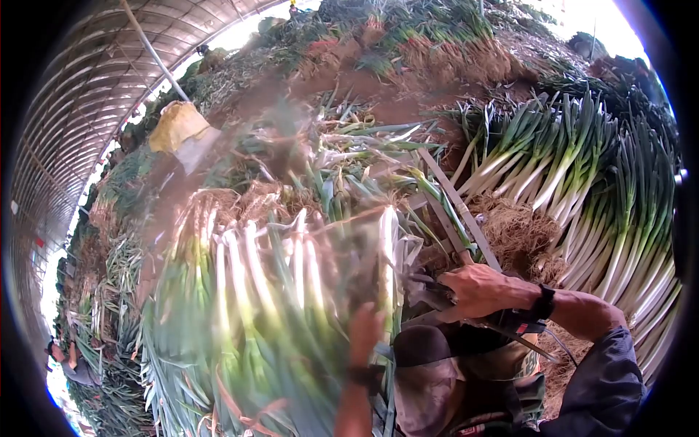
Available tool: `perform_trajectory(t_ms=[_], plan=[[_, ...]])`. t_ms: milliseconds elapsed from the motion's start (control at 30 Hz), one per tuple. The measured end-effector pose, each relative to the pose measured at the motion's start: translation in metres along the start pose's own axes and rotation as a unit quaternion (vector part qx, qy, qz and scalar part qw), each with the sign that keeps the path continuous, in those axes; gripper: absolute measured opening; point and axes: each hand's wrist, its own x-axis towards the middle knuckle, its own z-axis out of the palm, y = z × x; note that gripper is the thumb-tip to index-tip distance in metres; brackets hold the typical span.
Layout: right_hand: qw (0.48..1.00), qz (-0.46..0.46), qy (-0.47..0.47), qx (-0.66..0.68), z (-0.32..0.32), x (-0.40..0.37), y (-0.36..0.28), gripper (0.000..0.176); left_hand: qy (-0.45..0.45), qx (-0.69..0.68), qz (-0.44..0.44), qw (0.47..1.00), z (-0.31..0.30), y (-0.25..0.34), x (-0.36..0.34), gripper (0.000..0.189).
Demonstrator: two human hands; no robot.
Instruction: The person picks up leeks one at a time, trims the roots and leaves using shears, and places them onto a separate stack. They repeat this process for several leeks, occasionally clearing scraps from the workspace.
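Observation:
My left hand (365,335), smeared by motion, is beside a leek (387,251) with a white stalk at the right end of a leek pile. A dark band circles that wrist. My right hand (484,291), with a black watch (543,301) at its wrist, has its fingers curled at a dark, blurred piece near a narrow frame (466,211) of long bars. I cannot tell what those fingers hold. Left of my hands lie leeks (251,269) in a wide row, white stalks toward the roots at the top and green leaves toward me.
Clean leeks (582,175) are stacked at the right, beside a heap of trimmed roots (520,233). Loose leaves (349,156) litter the ground ahead. A yellow and white sack (180,131) stands at the left. Another person (76,364) is at the far left, under an arched roof (80,95).

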Motion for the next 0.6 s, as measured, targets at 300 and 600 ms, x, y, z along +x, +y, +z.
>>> perform_trajectory(t_ms=[300,600], plan=[[0.999,-0.016,-0.012,-0.037,0.013,-0.018,0.010,0.064,0.099,-0.043,-0.120,0.987,-0.007,0.010,-0.002,0.038],[0.999,-0.036,0.028,-0.014,0.006,0.013,-0.011,0.069,0.089,0.122,0.079,0.985,-0.015,0.044,-0.033,0.012]])
